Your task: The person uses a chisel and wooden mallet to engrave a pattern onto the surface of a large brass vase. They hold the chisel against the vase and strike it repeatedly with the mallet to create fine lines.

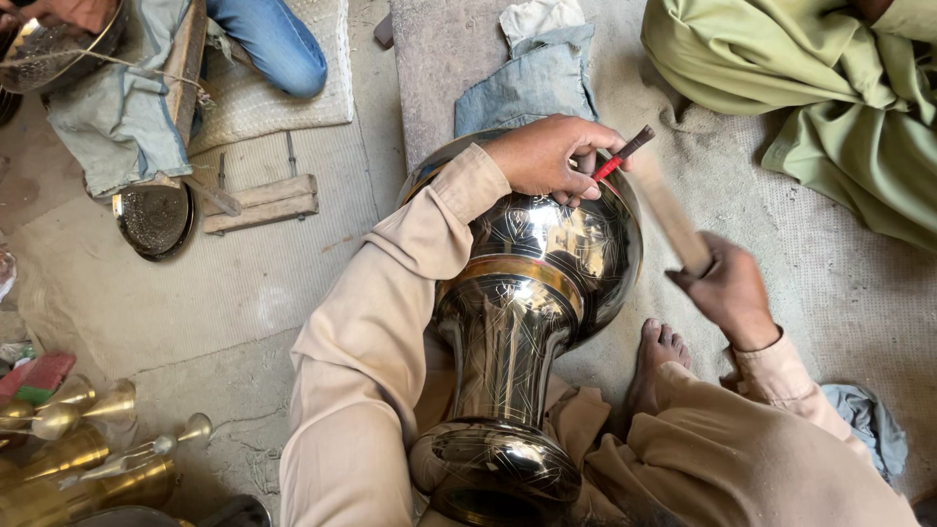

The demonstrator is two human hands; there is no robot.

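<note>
We are cradling a large dark metal vase across our lap, its round belly lying far from us and its flared foot near us, with a brass band at the shoulder. Fine line patterns are already showing on the neck and part of the belly, so we are judging the engraving well begun, though much of the belly is still looking plain. Our left hand is resting on the far side of the belly, closed around a thin chisel with a red grip. Our right hand, well apart to the right, is gripping a wooden stick, raised and blurring. The chisel tip is hiding behind our fingers, so we are not seeing where it meets the metal. At the near left, brass pieces are being cut off by the edge.
</note>
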